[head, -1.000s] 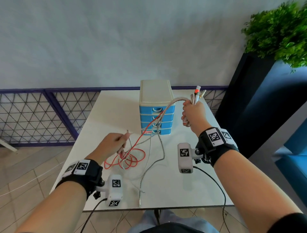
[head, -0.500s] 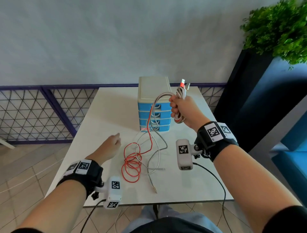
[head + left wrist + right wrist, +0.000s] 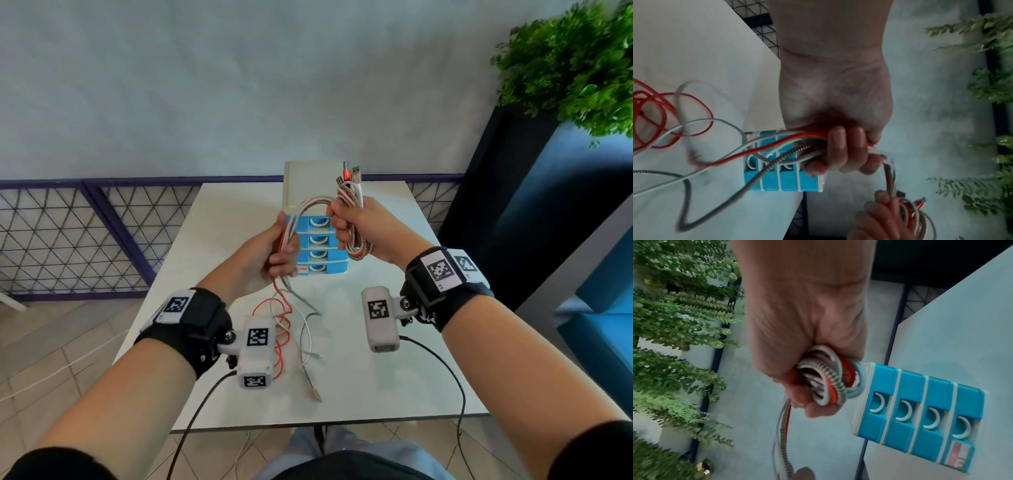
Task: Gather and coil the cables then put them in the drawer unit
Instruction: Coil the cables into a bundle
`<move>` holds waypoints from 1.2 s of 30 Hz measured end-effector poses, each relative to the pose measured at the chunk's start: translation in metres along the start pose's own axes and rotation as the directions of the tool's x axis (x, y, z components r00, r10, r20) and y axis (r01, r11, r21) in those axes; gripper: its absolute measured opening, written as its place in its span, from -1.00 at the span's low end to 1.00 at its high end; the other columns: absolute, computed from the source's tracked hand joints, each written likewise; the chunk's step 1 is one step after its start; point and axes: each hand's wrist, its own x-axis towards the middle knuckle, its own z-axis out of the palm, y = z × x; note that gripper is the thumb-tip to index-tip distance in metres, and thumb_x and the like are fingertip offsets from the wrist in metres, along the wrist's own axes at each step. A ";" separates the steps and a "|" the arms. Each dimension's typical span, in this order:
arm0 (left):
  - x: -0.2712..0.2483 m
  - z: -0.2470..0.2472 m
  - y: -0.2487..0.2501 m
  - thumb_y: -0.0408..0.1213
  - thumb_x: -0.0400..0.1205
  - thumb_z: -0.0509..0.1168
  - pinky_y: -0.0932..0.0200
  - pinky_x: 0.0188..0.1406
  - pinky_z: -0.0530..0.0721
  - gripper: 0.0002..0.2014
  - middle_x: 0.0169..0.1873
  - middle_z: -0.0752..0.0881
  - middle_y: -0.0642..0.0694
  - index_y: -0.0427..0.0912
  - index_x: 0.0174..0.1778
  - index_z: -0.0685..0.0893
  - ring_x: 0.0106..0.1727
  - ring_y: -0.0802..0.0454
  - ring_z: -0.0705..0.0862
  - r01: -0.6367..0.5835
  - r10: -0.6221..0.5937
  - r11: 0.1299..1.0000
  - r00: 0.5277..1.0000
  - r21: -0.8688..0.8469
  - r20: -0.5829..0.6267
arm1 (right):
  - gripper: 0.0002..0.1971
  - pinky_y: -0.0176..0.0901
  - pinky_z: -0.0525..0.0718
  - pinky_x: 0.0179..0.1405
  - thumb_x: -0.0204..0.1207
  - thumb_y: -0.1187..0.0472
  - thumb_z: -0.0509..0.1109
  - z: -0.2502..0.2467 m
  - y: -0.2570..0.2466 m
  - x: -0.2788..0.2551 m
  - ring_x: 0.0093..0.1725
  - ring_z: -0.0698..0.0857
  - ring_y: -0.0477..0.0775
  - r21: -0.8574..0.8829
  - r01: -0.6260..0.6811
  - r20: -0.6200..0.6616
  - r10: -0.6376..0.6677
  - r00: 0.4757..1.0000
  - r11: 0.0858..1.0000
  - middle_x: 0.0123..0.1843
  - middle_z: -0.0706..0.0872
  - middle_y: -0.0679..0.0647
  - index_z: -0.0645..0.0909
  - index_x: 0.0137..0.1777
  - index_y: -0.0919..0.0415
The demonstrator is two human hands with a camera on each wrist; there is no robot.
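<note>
Three cables, red, white and braided grey, run together as one bunch. My right hand (image 3: 356, 226) grips the coiled part (image 3: 826, 382) of the cables, their plugs (image 3: 351, 171) sticking up above the fist. My left hand (image 3: 281, 250) holds the same strands (image 3: 777, 146) a little lower, in front of the drawer unit (image 3: 318, 240). The loose tails (image 3: 284, 329) hang down from the left hand and lie in loops on the white table (image 3: 394, 377). The blue drawer unit (image 3: 920, 415) stands at the table's back, all its drawers pushed in.
A dark planter with a green plant (image 3: 575, 68) stands to the right of the table. A purple wire fence (image 3: 85, 236) runs along the wall behind. Black leads from the wrist cameras (image 3: 445, 370) trail over the table's front edge.
My left hand rose from the table and took hold of the strands below the right hand. The right hand shifted left, toward the drawer unit, and the tails were drawn in.
</note>
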 end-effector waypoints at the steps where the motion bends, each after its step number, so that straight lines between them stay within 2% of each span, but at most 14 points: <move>1: -0.004 0.000 0.001 0.20 0.70 -0.15 0.19 -0.31 0.55 -0.41 -0.70 0.24 0.06 -0.14 -0.44 0.45 -0.68 0.12 0.23 0.036 -0.034 0.999 0.998 -0.033 0.054 | -0.78 -0.25 0.65 -0.52 0.73 0.22 0.16 -0.003 0.003 0.001 -0.57 0.48 -0.10 -0.013 0.003 -0.025 -0.003 1.000 1.000 -0.42 0.44 0.04 0.50 -0.15 0.24; 5: -0.012 0.003 0.003 0.01 0.72 -0.06 0.24 -0.28 0.57 -0.63 -0.56 0.33 0.06 -0.12 -0.24 0.47 -0.58 0.13 0.33 0.065 -0.059 0.997 0.990 -0.045 0.131 | -0.78 -0.24 0.62 -0.53 0.73 0.20 0.16 -0.009 0.020 0.004 -0.56 0.46 -0.09 -0.053 -0.012 -0.128 0.005 0.992 0.999 -0.43 0.44 0.04 0.52 -0.13 0.25; 9: -0.009 0.016 -0.003 -0.08 0.76 -0.08 0.21 -0.23 0.60 -0.67 -0.50 0.40 0.06 -0.10 -0.23 0.44 -0.48 0.11 0.43 -0.009 0.006 0.999 0.999 0.050 0.047 | -0.77 -0.25 0.61 -0.51 0.73 0.15 0.15 -0.004 0.029 0.006 -0.51 0.46 -0.06 -0.116 -0.048 -0.202 0.023 0.979 0.992 -0.42 0.43 0.04 0.52 -0.09 0.25; 12: -0.005 0.034 -0.004 -0.09 0.76 -0.04 0.24 -0.27 0.61 -0.70 -0.47 0.48 0.06 -0.11 -0.20 0.45 -0.44 0.09 0.51 -0.098 0.116 0.970 0.991 0.222 -0.070 | -0.66 -0.22 0.65 -0.42 0.68 -0.06 0.19 0.001 0.032 0.007 -0.47 0.50 -0.05 -0.188 -0.067 -0.193 0.030 0.981 0.980 -0.40 0.46 0.03 0.51 -0.04 0.25; 18: 0.005 0.062 -0.006 -0.08 0.74 0.01 0.38 -0.41 0.51 -0.79 -0.35 0.52 0.04 -0.08 -0.01 0.48 -0.39 0.16 0.53 -0.185 0.360 0.701 0.925 0.688 -0.119 | -0.30 -0.15 0.67 -0.21 0.62 -0.34 -0.11 0.009 0.031 0.004 -0.28 0.68 0.06 -0.005 -0.117 -0.030 0.117 0.993 0.993 -0.25 0.69 0.15 0.61 -0.01 0.26; 20: 0.005 0.065 -0.007 -0.10 0.74 0.02 0.36 -0.25 0.55 -0.74 -0.14 0.62 0.01 -0.09 0.23 0.50 -0.16 0.12 0.62 -0.179 0.384 0.647 0.916 0.741 -0.114 | -0.28 -0.18 0.75 -0.11 0.60 -0.36 -0.13 0.012 0.030 0.001 -0.12 0.78 0.05 0.147 -0.141 0.046 0.136 0.990 0.979 -0.11 0.78 0.13 0.65 0.09 0.20; 22: 0.001 0.065 -0.006 -0.09 0.74 0.02 0.10 -0.02 0.67 -0.68 0.08 0.69 -0.08 -0.10 0.36 0.45 0.04 0.00 0.67 -0.165 0.413 0.589 0.903 0.791 -0.119 | -0.31 -0.12 0.74 0.05 0.51 -0.41 -0.01 0.014 0.030 -0.001 0.02 0.77 0.06 0.225 -0.173 0.073 0.161 0.984 0.959 -0.03 0.79 0.11 0.64 0.14 0.17; 23: 0.008 0.069 -0.008 -0.08 0.74 0.01 -0.02 0.05 0.68 -0.66 0.12 0.70 -0.13 -0.09 0.38 0.43 0.05 -0.04 0.68 -0.155 0.410 0.604 0.902 0.781 -0.138 | -0.32 -0.07 0.70 0.10 0.42 -0.42 0.09 0.015 0.030 -0.002 0.04 0.75 0.10 0.224 -0.184 0.068 0.173 0.983 0.957 -0.03 0.75 0.14 0.62 0.11 0.18; 25: 0.020 0.075 -0.018 -0.06 0.74 -0.02 0.02 0.09 0.67 -0.60 0.19 0.68 -0.16 -0.08 0.48 0.36 0.07 -0.02 0.67 0.075 0.285 0.591 0.912 0.803 -0.295 | -0.42 -0.03 0.65 0.07 0.35 -0.36 0.26 0.016 0.030 -0.003 -0.03 0.71 0.14 0.194 -0.183 0.065 0.173 0.983 0.964 -0.10 0.68 0.18 0.59 -0.02 0.20; 26: 0.020 0.082 -0.020 -0.02 0.74 -0.07 0.21 0.10 0.63 -0.54 0.27 0.64 -0.13 -0.04 0.57 0.27 0.12 0.04 0.64 0.201 0.225 0.538 0.902 0.819 -0.369 | -0.52 -0.08 0.65 -0.04 0.42 -0.28 0.33 0.016 0.030 -0.004 -0.13 0.72 0.10 0.190 -0.180 0.062 0.171 0.983 0.965 -0.18 0.68 0.14 0.58 -0.09 0.20; 27: 0.021 0.087 -0.021 0.04 0.74 -0.15 0.41 0.04 0.57 -0.52 0.33 0.61 -0.05 0.09 0.59 0.19 0.14 0.10 0.61 0.290 0.243 0.352 0.890 0.890 -0.386 | -0.62 -0.14 0.65 -0.20 0.49 -0.17 0.37 0.015 0.031 -0.004 -0.26 0.72 0.03 0.193 -0.183 0.053 0.176 0.983 0.964 -0.28 0.69 0.09 0.58 -0.14 0.19; 29: 0.021 0.077 -0.017 0.00 0.75 -0.17 0.43 -0.14 0.54 -0.60 0.23 0.66 -0.12 0.12 0.48 0.31 0.06 0.03 0.62 0.145 0.337 0.433 0.889 0.890 -0.309 | -0.75 -0.26 0.62 -0.43 0.57 0.00 0.38 0.016 0.030 -0.002 -0.43 0.69 -0.04 0.208 -0.204 0.017 0.205 0.979 0.957 -0.42 0.67 0.03 0.56 -0.18 0.18; 32: 0.003 0.075 0.000 -0.23 0.74 0.01 0.02 0.00 0.59 -0.68 0.07 0.68 -0.34 -0.33 0.30 0.46 0.04 -0.23 0.67 0.060 0.305 0.448 0.928 0.892 -0.216 | -0.80 -0.23 0.63 -0.43 0.56 0.05 0.38 0.017 0.034 0.004 -0.43 0.68 -0.02 0.201 -0.211 -0.112 0.236 0.965 0.957 -0.42 0.65 0.06 0.55 -0.14 0.19; 36: 0.011 0.079 0.001 -0.16 0.74 -0.04 0.12 -0.34 0.53 -0.70 -0.22 0.74 -0.29 -0.26 0.11 0.51 -0.41 -0.01 0.68 0.025 0.204 0.378 0.973 0.925 -0.110 | -0.73 -0.15 0.65 -0.37 0.56 0.00 0.37 0.014 0.036 0.012 -0.33 0.66 0.06 0.091 -0.214 -0.243 0.230 0.942 0.973 -0.27 0.63 0.14 0.56 0.02 0.24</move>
